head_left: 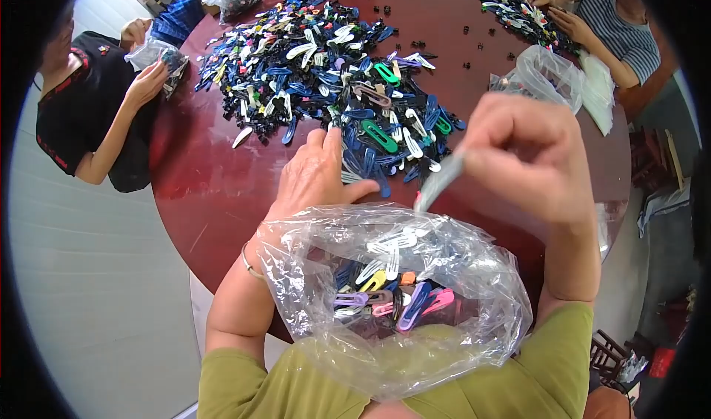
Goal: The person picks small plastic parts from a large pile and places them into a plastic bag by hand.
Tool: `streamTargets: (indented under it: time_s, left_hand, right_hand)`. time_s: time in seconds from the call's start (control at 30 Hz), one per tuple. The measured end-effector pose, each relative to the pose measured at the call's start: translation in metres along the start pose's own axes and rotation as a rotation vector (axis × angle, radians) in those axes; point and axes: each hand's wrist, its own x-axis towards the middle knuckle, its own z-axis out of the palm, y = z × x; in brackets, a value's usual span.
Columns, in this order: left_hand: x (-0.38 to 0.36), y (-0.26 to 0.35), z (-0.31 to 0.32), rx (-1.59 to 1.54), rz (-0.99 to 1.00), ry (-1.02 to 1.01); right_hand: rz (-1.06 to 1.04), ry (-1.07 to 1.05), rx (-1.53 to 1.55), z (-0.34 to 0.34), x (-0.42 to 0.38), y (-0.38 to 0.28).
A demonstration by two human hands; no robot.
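My right hand [527,156] is raised at the right, thumb and fingers pinched on a pale snap hair clip [438,185] blurred by motion. This clip hangs tilted above the far rim of a clear plastic bag [292,300]. Inside the bag lie snap hair clips in white, purple, yellow and pink, among them a blue clip [415,306]. My left hand [312,173] rests at the near edge of a large heap of mixed hair clips [296,71], thumb spread and fingertips touching the clips. Near it is a green clip [379,136].
A round dark red table [211,211] carries the heap. Across at the left, a person [96,115] holds a plastic bag [159,56]. At the far right another person [615,30] handles a smaller heap [511,11], beside a clear bag [544,78]. Small black clips [480,46] lie scattered.
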Motion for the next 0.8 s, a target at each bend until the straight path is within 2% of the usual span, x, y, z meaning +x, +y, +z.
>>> streamTargets:
  time_s: [0.03, 0.1, 0.17, 0.2, 0.23, 0.3, 0.37, 0.5, 0.53, 0.63, 0.8]
  left_hand:
    - [0.003, 0.002, 0.005, -0.021, -0.013, 0.028]
    - [0.011, 0.000, 0.018, -0.062, 0.011, 0.113]
    - [0.018, -0.005, 0.033, -0.110, 0.080, 0.234]
    - [0.020, -0.004, 0.034, -0.122, 0.116, 0.275]
    - [0.021, -0.006, 0.037, -0.137, 0.138, 0.301]
    - [0.023, -0.012, 0.042, -0.169, 0.182, 0.351]
    - [0.026, -0.017, 0.042, -0.175, 0.201, 0.375]
    - [0.029, -0.025, 0.045, -0.179, 0.231, 0.438]
    - [0.029, -0.025, 0.045, -0.194, 0.230, 0.438]
    - [0.030, -0.025, 0.043, -0.241, 0.222, 0.445]
    - [0.029, -0.021, 0.046, -0.283, 0.226, 0.485]
  right_hand:
    - [-0.034, -0.083, 0.084, 0.002, -0.004, -0.006]
    - [-0.086, -0.243, -0.063, 0.006, -0.006, -0.010]
    - [-0.138, -0.204, -0.147, 0.011, 0.001, -0.001]
    - [-0.069, -0.079, -0.137, 0.014, 0.003, 0.007]
    - [0.009, 0.032, -0.276, 0.011, 0.009, 0.014]
    - [0.284, 0.087, -0.460, -0.003, 0.017, 0.027]
    - [0.280, -0.061, -0.567, -0.025, 0.019, 0.059]
    - [0.245, -0.357, -0.874, -0.022, 0.014, 0.062]
    - [0.331, -0.415, -0.914, -0.014, 0.016, 0.062]
    - [0.253, -0.276, -0.879, 0.003, 0.014, 0.077]
    - [0.358, -0.175, -0.645, 0.024, 0.029, 0.098]
